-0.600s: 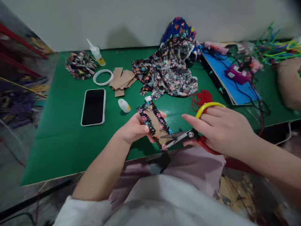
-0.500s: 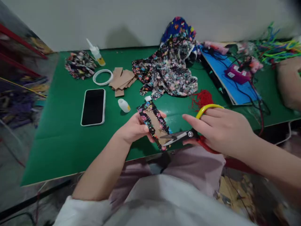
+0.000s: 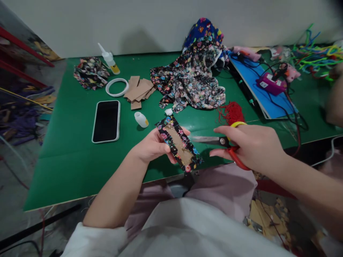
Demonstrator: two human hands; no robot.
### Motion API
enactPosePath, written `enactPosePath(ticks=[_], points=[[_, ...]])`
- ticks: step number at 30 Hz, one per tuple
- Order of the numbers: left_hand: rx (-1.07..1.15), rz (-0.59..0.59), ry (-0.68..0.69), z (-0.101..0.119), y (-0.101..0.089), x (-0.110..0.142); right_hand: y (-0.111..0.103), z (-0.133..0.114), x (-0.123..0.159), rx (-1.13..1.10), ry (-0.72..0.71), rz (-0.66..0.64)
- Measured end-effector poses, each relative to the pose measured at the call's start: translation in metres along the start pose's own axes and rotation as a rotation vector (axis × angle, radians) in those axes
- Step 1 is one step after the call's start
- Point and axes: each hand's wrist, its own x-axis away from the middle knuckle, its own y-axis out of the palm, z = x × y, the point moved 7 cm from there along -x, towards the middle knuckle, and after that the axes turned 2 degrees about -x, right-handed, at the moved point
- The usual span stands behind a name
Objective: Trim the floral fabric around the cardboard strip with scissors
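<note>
My left hand [image 3: 152,146] grips a cardboard strip wrapped in black floral fabric [image 3: 179,143] over the near edge of the green table [image 3: 72,157]. My right hand [image 3: 252,146] holds scissors [image 3: 218,141] with a yellow and a red handle. Their blades are closed and point left, just right of the strip and apart from it. A small white glue bottle [image 3: 141,119] lies left of the strip.
A phone [image 3: 106,120] lies face up on the left. Behind it are cardboard pieces [image 3: 139,91], a white ring [image 3: 117,87], a glue bottle [image 3: 109,60] and fabric scraps [image 3: 91,72]. A floral fabric heap [image 3: 193,78], red thread [image 3: 232,111] and a blue board with a glue gun [image 3: 270,85] are at the right.
The scissors have come away from the lower edge of the fabric strip, rising to the right with the blades now closed. My left hand still holds the strip.
</note>
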Motion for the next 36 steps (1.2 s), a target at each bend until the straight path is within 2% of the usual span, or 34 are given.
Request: enactPosePath(ticks=[3, 7, 10, 13, 15, 17, 20, 22, 24, 26, 31, 33, 36], points=[[-0.051, 0.071, -0.005, 0.001, -0.006, 0.001, -0.001, 0.011, 0.001, -0.173, 0.119, -0.053], [-0.133, 0.043, 0.006, 0.000, -0.005, 0.000, -0.001, 0.010, 0.000, -0.567, 0.283, -0.091], [-0.188, 0.037, 0.038, -0.001, -0.005, -0.004, 0.007, 0.001, -0.003, -0.727, 0.410, 0.006], [-0.234, 0.036, 0.060, -0.002, -0.005, -0.006, 0.026, -0.011, -0.007, -0.742, 0.449, 0.033], [-0.241, 0.030, 0.079, -0.001, -0.005, -0.006, 0.036, -0.011, -0.004, -0.794, 0.476, 0.077], [-0.231, 0.040, 0.108, 0.002, -0.006, -0.006, 0.044, -0.002, 0.004, -0.893, 0.550, 0.152], [-0.224, 0.067, 0.149, 0.005, -0.008, -0.005, 0.053, 0.019, 0.023, -1.007, 0.737, 0.288], [-0.229, 0.074, 0.153, 0.005, -0.008, -0.006, 0.061, 0.025, 0.029, -1.085, 0.808, 0.305], [-0.230, 0.079, 0.146, 0.004, -0.008, -0.007, 0.066, 0.026, 0.029, -1.144, 0.816, 0.295], [-0.221, 0.092, 0.138, 0.003, -0.009, -0.007, 0.066, 0.025, 0.027, -1.107, 0.815, 0.259], [-0.192, 0.153, 0.129, 0.005, -0.013, -0.004, 0.051, 0.022, 0.021, -0.768, 0.728, 0.022], [-0.187, 0.181, 0.117, 0.006, -0.015, -0.002, 0.047, 0.019, 0.020, -0.829, 0.683, -0.015], [-0.186, 0.182, 0.100, 0.005, -0.014, -0.002, 0.045, 0.015, 0.018, -1.119, 0.704, 0.115]])
